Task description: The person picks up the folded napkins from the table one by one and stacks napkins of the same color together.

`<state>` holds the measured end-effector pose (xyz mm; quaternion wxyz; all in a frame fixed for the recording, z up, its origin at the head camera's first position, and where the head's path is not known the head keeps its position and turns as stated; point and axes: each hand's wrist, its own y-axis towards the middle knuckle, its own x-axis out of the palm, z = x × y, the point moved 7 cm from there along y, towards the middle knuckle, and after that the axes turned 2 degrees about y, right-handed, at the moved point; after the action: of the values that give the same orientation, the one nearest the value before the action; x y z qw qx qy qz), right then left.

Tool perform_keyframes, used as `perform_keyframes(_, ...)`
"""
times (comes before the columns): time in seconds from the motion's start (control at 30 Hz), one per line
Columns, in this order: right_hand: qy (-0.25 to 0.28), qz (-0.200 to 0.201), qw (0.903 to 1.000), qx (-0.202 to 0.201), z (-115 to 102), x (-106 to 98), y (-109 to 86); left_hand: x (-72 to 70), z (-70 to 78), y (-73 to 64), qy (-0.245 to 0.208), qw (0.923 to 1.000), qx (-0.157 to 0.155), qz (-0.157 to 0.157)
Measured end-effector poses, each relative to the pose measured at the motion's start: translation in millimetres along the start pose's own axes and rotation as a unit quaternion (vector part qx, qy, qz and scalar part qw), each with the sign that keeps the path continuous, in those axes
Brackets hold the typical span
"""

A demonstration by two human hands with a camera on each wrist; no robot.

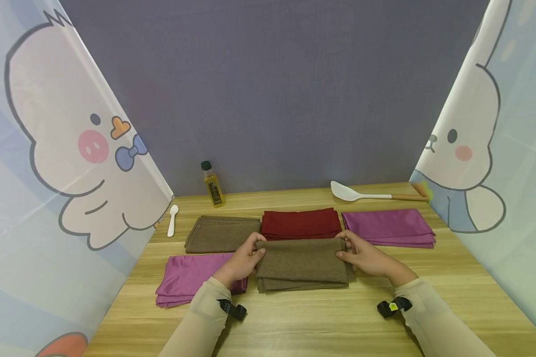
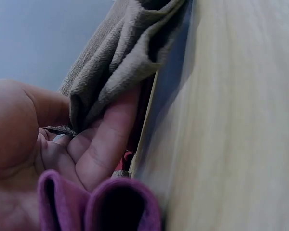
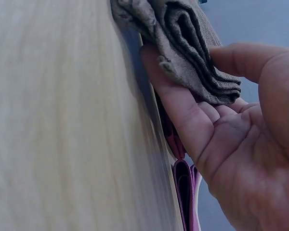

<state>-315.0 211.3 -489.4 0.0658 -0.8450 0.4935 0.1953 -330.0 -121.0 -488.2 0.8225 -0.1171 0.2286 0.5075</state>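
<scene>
Both hands hold a folded brown cloth (image 1: 301, 263) by its two short sides, near the middle of the table. My left hand (image 1: 244, 258) pinches its left end, thumb on top and fingers beneath, as the left wrist view shows. At the other end my right hand (image 1: 364, 254) grips it the same way; in the right wrist view the folded layers (image 3: 192, 53) lie between thumb and fingers. A folded dark red cloth (image 1: 301, 224) lies just behind it. Under the left forearm is a folded purple cloth (image 1: 187, 277), partly hidden by that arm.
Another brown cloth (image 1: 219, 234) lies at the back left, and a second purple cloth (image 1: 388, 227) at the back right. Along the back stand an oil bottle (image 1: 213, 186) and a white ladle-like spoon with a wooden handle (image 1: 370, 196). A small white spoon (image 1: 172, 220) lies far left.
</scene>
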Motion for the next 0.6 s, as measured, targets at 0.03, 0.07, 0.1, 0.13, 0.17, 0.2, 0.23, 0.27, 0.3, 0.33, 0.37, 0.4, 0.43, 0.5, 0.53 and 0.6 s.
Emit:
perform_keyframes(0.03,0.003,-0.002,1.0,-0.004,0.3,-0.1,0.2,-0.5,0.0,0.0,-0.004,1.0,-0.002,0.003)
perform_keyframes(0.07,0.004,-0.001,1.0,-0.007,0.5,-0.2,0.6,-1.0,0.1,0.1,-0.008,0.9999,-0.004,0.006)
perform_keyframes(0.1,0.003,-0.001,0.9999,-0.01,0.5,-0.3,0.9,-1.3,-0.3,0.4,-0.013,0.9999,-0.007,0.008)
perform_keyframes(0.13,0.001,0.001,0.9999,-0.014,-0.1,-0.8,1.0,-1.6,-0.6,0.6,-0.019,0.9997,-0.009,0.012)
perform_keyframes(0.17,0.0,0.002,0.9999,-0.016,-0.3,-1.1,1.3,-1.7,-1.4,1.0,-0.024,0.9995,-0.012,0.015)
perform_keyframes(0.2,-0.001,0.003,0.9998,-0.018,-0.6,-1.3,1.5,-1.7,-2.0,1.4,-0.029,0.9993,-0.014,0.019)
perform_keyframes(0.23,-0.003,0.004,0.9998,-0.02,-1.3,-1.6,1.6,-1.6,-2.0,1.6,-0.034,0.9991,-0.015,0.022)
perform_keyframes(0.27,-0.005,0.007,0.9998,-0.02,-1.8,-1.7,1.7,-1.6,-1.9,1.9,-0.038,0.9988,-0.016,0.025)
perform_keyframes(0.3,-0.006,0.008,0.9997,-0.021,-2.6,-1.8,1.6,-1.6,-2.2,2.1,-0.04,0.9986,-0.016,0.029)
perform_keyframes(0.33,-0.007,0.01,0.9997,-0.021,-3.3,-2.0,1.4,-1.6,-2.0,2.3,-0.041,0.9985,-0.016,0.032)
perform_keyframes(0.37,-0.005,0.011,0.9997,-0.02,-3.2,-2.2,1.6,-1.5,-1.6,2.4,-0.045,0.9983,-0.014,0.035)
perform_keyframes(0.4,-0.003,0.011,0.9998,-0.019,-3.2,-2.3,1.7,-1.7,-1.3,2.7,-0.045,0.9981,-0.011,0.039)
perform_keyframes(0.43,0.001,0.012,0.9998,-0.017,-3.2,-2.4,1.7,-1.9,-0.8,3.0,-0.045,0.998,-0.008,0.043)
perform_keyframes(0.5,0.013,0.012,0.9997,-0.015,-2.6,-2.7,1.8,-2.9,-0.1,3.4,-0.044,0.9978,-0.003,0.049)
perform_keyframes(0.53,0.02,0.011,0.9996,-0.014,-2.1,-2.8,1.9,-3.3,0.1,3.6,-0.044,0.9977,-0.001,0.051)
perform_keyframes(0.6,0.035,0.011,0.9992,-0.017,-1.5,-3.0,2.3,-4.2,0.0,4.0,-0.042,0.9978,0.002,0.051)
